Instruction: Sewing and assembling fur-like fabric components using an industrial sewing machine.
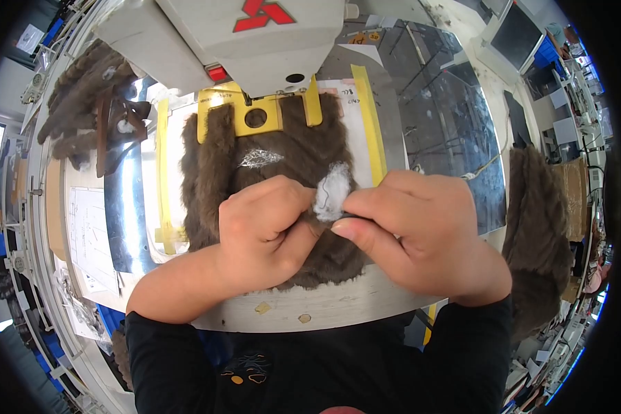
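A white fluffy tuft [333, 193] with a thin dark line across it is between my two hands, above a brown plush piece [300, 165]. My left hand [265, 228] is closed, its fingertips pinched at the tuft's left edge. From the other side my right hand [414, 231] pinches at the tuft's right edge, and a bit of something dark shows between thumb and forefinger. The plush lies flat on the table, its upper part beneath the yellow plate [259, 127] of a sewing machine. A shiny clear patch [261, 159] sits on the plush.
The white machine head [269, 48] overhangs the work at the top. Yellow tape strips [371, 131] flank the plush. More brown plush lies at the left [90, 90] and hangs at the right [538, 234]. A paper sheet with line drawings [90, 228] rests at left; a monitor [514, 38] stands upper right.
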A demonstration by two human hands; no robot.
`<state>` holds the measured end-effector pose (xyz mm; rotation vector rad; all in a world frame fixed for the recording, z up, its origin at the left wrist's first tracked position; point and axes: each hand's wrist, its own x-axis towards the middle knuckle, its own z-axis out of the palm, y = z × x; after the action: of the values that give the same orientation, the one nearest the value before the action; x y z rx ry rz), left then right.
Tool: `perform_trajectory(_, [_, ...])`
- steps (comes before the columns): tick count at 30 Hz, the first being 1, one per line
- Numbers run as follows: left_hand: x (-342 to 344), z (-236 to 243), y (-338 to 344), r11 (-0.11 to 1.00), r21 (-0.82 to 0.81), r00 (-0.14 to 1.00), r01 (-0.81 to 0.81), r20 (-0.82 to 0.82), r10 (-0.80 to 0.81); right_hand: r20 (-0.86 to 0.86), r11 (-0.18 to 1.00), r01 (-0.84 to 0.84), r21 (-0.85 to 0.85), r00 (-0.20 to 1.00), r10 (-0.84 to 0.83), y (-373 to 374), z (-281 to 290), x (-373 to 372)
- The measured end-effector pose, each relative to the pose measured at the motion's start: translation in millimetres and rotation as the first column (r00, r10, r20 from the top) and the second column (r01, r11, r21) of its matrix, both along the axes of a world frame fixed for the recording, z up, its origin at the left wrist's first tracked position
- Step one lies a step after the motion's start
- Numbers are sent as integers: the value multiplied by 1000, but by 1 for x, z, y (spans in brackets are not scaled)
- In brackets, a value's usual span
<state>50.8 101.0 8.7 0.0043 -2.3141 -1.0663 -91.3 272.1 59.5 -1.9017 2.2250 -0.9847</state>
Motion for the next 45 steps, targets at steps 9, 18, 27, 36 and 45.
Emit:
perform_trajectory(9, [-1, -1, -2, 999, 17, 998, 49, 28, -49, 34, 1000, 4, 15, 999, -5, -2, 0, 0])
perform_trajectory(18, [-3, -12, -18, 831, 521, 951, 193, 110, -289, 444, 970, 236, -57, 876, -187, -6, 0, -28])
perform_trajectory(27, [-3, -11, -18, 693, 707, 945, 142, 111, -307, 678, 976, -97, 196, 733, -63, -7, 7, -29])
perform_trajectory(36, [-7, -6, -13, 703, 655, 895, 279, 88, -437, 623, 976, -177, 127, 780, 61, -8, 4, -22])
perform_trajectory(45, [-7, -6, -17, 727, 597, 865, 339, 107, -491, 525, 973, -171, 156, 849, 65, -6, 6, -20])
